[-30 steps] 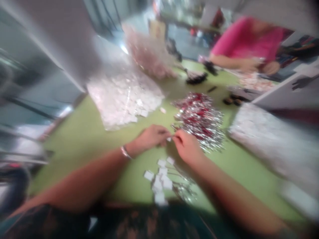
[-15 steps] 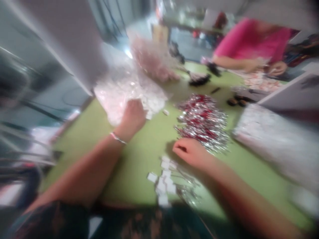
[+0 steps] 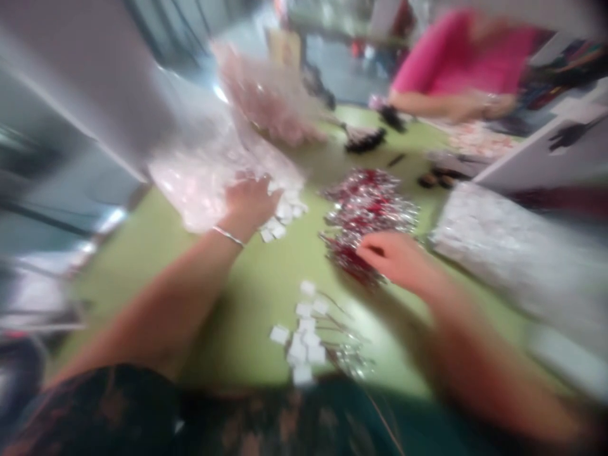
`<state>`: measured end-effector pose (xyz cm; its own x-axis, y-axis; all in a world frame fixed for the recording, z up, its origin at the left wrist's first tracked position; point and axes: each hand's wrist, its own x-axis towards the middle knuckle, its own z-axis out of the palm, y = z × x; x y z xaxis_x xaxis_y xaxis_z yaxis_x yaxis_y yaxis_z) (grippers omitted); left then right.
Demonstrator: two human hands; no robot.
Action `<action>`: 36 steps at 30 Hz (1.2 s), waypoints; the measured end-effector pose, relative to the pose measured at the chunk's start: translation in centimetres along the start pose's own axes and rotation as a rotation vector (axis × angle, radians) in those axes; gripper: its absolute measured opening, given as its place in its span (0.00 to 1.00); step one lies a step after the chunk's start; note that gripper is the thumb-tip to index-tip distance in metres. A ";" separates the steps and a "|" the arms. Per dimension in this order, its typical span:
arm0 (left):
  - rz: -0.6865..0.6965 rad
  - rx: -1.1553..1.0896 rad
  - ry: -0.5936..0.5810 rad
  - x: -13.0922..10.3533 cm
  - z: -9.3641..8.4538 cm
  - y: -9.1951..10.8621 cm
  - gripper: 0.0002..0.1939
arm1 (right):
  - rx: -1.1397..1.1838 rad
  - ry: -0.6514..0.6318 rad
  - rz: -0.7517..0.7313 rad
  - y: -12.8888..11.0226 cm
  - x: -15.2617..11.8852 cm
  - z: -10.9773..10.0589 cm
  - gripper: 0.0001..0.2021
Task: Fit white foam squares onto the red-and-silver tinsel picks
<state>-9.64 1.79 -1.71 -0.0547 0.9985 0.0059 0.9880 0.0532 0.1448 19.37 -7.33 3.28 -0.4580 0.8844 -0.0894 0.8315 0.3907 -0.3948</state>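
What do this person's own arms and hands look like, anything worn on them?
The left hand and right hand are both ungloved, and no sleeves cover the forearms. A thin, pale, silvery bracelet circles the left wrist; none shows on the right. Blur hides any finer markings.

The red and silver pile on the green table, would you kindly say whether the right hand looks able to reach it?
Very likely yes: the right hand is at the near part of the red and silver pile, with nothing visible barring the way, though blur hides whether they touch.
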 end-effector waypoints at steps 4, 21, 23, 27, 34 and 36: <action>0.014 -0.024 0.129 -2.7 0.8 1.4 0.32 | -0.085 -0.049 0.027 0.3 -0.2 0.2 0.09; 0.442 -0.027 0.092 -9.1 1.3 5.9 0.14 | -0.360 0.125 0.057 -0.1 -0.3 4.7 0.07; 0.446 -0.041 0.085 -9.3 1.7 6.2 0.11 | -0.375 0.133 0.042 -0.3 -0.2 5.1 0.09; 0.508 -0.200 0.093 -9.3 2.8 5.6 0.09 | -0.249 0.215 0.012 0.1 -0.4 5.2 0.10; 0.302 -0.792 0.117 -10.1 2.7 4.8 0.14 | 0.035 0.362 -0.069 0.9 -0.7 4.6 0.06; 0.243 -0.970 0.005 -10.4 2.9 4.7 0.17 | 0.061 0.397 -0.046 0.5 -1.0 4.4 0.07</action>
<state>-3.97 -8.29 -3.96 0.1306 0.9806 0.1464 0.4278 -0.1889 0.8839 18.90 -9.16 -0.82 -0.3273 0.9007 0.2855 0.7870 0.4271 -0.4451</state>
